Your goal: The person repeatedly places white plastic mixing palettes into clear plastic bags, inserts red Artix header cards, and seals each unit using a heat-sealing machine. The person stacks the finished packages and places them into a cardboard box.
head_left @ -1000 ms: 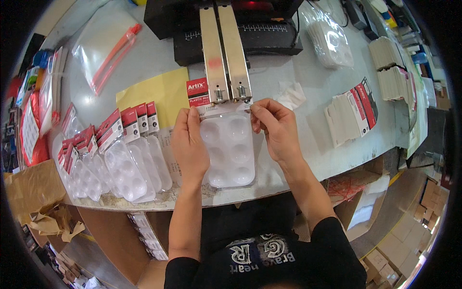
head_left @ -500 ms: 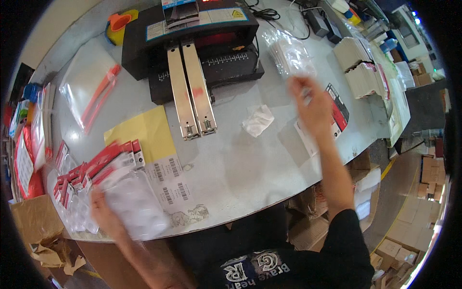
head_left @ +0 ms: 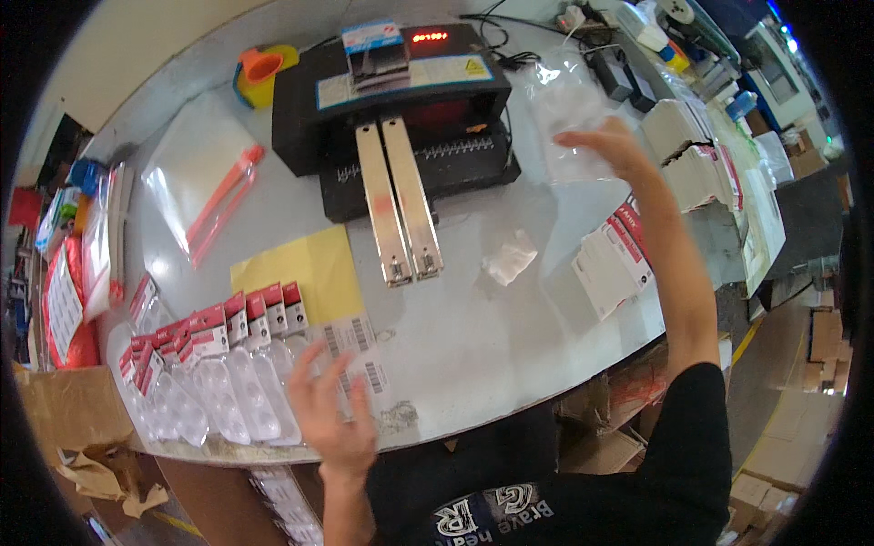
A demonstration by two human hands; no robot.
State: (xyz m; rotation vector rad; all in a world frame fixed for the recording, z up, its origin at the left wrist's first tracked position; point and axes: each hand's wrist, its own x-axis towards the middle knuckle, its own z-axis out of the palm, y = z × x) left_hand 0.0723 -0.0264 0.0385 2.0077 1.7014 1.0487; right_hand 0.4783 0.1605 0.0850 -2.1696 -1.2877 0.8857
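Observation:
My left hand is open, fingers spread, with nothing in it. It hovers by the near table edge, just right of a row of clear blister packs topped with red-and-white cards. Its fingers partly cover a sheet of barcode labels. Over at the right, my right hand reaches over clear plastic shells. One digit stretches out to the left; the other fingers are hard to make out. Whether it touches the shells I cannot tell. Nearer me lies a stack of red-and-white cards.
A black sealing machine with two metal rails stands at the back. Crumpled white tissue, a yellow sheet, clear bags and a tape dispenser lie about. Thick card stacks stand right.
My left hand has let go of the blister packs, which now lie in the row, and moved right. My right hand has shifted up over the clear shells. The view has turned slightly.

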